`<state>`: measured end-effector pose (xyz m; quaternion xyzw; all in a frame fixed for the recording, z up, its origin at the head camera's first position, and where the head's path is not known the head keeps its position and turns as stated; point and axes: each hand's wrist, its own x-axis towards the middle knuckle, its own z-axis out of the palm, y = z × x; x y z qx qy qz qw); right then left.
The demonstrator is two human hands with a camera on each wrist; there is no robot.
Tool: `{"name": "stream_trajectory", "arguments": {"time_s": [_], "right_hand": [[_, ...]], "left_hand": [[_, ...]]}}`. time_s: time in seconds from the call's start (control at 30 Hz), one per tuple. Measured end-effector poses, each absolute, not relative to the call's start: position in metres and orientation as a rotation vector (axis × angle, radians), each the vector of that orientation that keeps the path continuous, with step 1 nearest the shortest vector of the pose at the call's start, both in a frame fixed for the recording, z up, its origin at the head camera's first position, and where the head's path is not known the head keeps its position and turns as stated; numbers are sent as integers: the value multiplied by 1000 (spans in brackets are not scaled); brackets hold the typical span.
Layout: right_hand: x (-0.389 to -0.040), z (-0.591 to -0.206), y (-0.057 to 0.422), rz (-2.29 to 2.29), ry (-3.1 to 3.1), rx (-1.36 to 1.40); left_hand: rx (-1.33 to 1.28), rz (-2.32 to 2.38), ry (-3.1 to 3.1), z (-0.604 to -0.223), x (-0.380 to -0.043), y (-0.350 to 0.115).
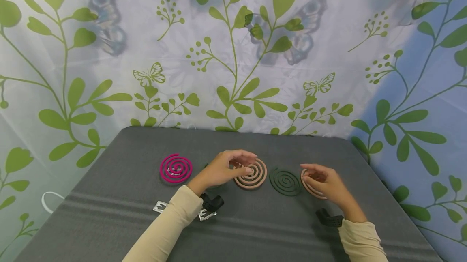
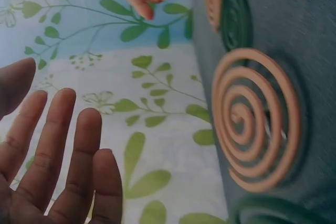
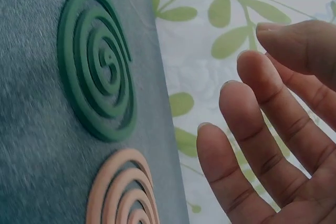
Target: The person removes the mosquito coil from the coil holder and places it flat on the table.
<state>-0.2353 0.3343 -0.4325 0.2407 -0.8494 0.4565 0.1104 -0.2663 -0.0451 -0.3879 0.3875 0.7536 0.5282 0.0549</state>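
Note:
Five spirals that look like mosquito coils lie in a row on the grey table. My left hand [image 1: 226, 168] hovers over the middle tan coil [image 2: 295, 114], its fingers relaxed and holding nothing. Above the tan coil at the right end [image 1: 310, 190] is my right hand [image 1: 324, 183]; its fingers [image 3: 212, 150] are loosely bent with nothing between them. A dark green coil [image 1: 286, 181] lies between these two tan ones. Another green coil [image 2: 273, 205] is mostly hidden under my left wrist in the head view. At the left end lies a magenta coil [image 1: 177, 167].
Two small silver metal stands [image 1: 159, 206] lie near my left forearm, one partly covered by it. Something silvery shows beneath the magenta coil. A leaf-and-butterfly cloth [image 1: 233, 71] hangs behind the grey table [image 1: 255, 233]. A white loop [image 1: 45, 203] shows at the table's left edge.

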Motion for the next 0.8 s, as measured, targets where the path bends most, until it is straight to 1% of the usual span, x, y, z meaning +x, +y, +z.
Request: {"name": "stream_trajectory", "arguments": {"time_s": [0.27,0.6,0.8], "right_hand": [[-239,-435,318,1323,-2550,722],[-249,-440,300,1438,-2631,729],[-258,-446,292,1433,-2661,735]], "left_hand": [[1185,1573,2344,-400,-279,-57],[1084,1539,2383,-410,-294,-67],[1060,1461,2410,-413,-301,-68]]}}
